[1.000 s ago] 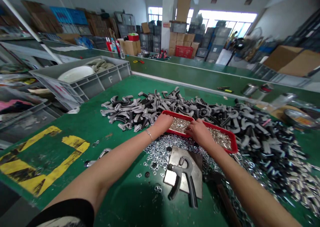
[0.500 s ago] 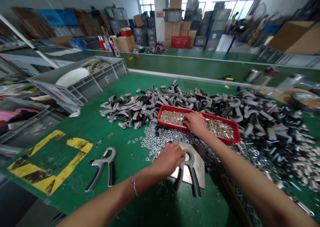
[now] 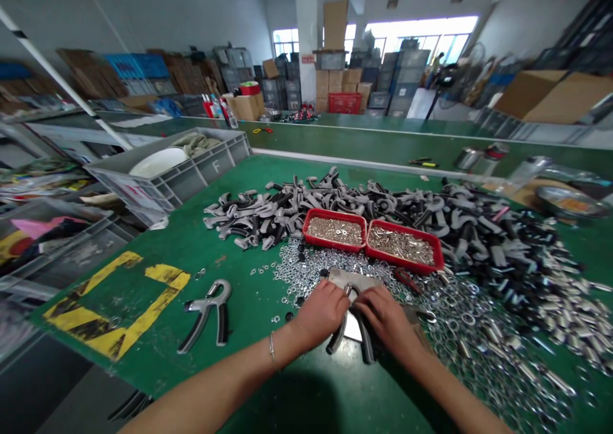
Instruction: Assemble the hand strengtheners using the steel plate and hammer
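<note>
- Left hand (image 3: 323, 309): fingers curled together, apparently gripping the left side of a hand-grip exerciser (image 3: 366, 339) near its head. Right hand (image 3: 385, 313): fingers bent inward against the head from the other side; whether they pinch a small part cannot be told.
- Green worktop (image 3: 258, 300): supports the whole layout; beyond the hands stand two red trays of small metal parts, left tray (image 3: 335, 245) and right tray (image 3: 407, 265), end to end.
- Metal plate (image 3: 340, 278): lies on the worktop under the exerciser. Good practice would be to seat the frame flat here, steady it with the left hand, and leave the fine fingertip work to the right; a rocking frame would probably spoil the alignment.
- Exerciser, orientation: long axis runs away from the wearer, head at the far end, partly hidden by fingers; the two handles splay toward the wearer, their tips seemingly past the plate's near edge.
- Second exerciser (image 3: 208, 306), for comparison: lies apart at left, curved head up and slightly right, handles toward the wearer.
- Loose washers (image 3: 306, 281): spread just beyond the plate; best judged as strays to exclude from beneath the frame.
</note>
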A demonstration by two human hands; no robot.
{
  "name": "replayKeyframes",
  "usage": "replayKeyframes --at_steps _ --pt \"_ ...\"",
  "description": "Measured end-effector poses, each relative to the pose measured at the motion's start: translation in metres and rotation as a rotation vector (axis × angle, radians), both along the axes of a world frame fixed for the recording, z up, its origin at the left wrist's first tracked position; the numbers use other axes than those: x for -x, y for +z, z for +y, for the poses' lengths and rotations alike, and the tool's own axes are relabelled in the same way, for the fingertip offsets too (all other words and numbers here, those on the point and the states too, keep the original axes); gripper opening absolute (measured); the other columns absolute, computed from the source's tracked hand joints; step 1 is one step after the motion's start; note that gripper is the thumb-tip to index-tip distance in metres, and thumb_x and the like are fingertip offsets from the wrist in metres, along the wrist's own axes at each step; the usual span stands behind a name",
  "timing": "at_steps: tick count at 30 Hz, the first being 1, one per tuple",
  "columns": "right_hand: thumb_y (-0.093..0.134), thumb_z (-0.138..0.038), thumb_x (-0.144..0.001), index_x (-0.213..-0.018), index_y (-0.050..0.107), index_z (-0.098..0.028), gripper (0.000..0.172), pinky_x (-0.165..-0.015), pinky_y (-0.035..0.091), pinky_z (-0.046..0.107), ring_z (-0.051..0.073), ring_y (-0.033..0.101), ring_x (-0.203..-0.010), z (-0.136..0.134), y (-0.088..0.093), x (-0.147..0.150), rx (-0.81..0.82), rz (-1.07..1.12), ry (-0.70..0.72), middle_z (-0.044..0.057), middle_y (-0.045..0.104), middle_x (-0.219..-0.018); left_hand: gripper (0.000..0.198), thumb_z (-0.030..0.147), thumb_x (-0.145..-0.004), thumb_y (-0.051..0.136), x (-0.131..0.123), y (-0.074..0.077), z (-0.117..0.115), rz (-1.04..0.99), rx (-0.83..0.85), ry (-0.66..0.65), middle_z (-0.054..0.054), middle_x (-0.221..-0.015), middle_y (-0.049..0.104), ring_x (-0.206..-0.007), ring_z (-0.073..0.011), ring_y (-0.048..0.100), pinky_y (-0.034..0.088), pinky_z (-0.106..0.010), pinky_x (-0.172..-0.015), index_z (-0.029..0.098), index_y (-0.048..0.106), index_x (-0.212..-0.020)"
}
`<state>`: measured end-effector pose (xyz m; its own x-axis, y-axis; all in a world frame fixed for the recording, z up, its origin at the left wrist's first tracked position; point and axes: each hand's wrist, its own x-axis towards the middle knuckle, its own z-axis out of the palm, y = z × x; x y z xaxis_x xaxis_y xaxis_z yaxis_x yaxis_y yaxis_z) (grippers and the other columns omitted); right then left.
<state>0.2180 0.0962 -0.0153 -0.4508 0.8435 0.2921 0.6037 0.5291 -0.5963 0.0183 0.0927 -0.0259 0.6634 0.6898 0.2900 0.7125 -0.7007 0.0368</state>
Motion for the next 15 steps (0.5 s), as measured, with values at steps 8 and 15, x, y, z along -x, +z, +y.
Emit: replayKeyframes --at_steps 8,15 --pt "0.045 -0.024 -0.099 -0.094 0.061 -0.022 0.017 -0.081 0.051 0.042 0.024 0.058 -0.090 -0.001 -0.021 0.003 -0.128 -0.032 0.035 0.007 0.062 -0.091 0.024 0.016 -0.099 0.039 -0.002 0.006 0.001 0.082 -0.023 -0.038 -0.009 -0.089 0.063 -0.086 -0.0242 0.056 0.042 -0.041 -0.080 0.012 0.062 -0.092" --pt "0.044 -0.022 -0.100 -0.095 0.060 -0.020 0.017 -0.081 0.051 0.040 0.023 0.056 -0.088 -0.004 -0.021 0.005 -0.192 -0.115 0.036 0.008 0.062 -0.091 0.022 0.015 -0.098 0.041 -0.006 0.013 0.004 0.146 -0.042 -0.037 -0.009 -0.089 0.062 -0.084 -0.0254 0.056 0.042 -0.042 -0.079 0.011 0.061 -0.092"
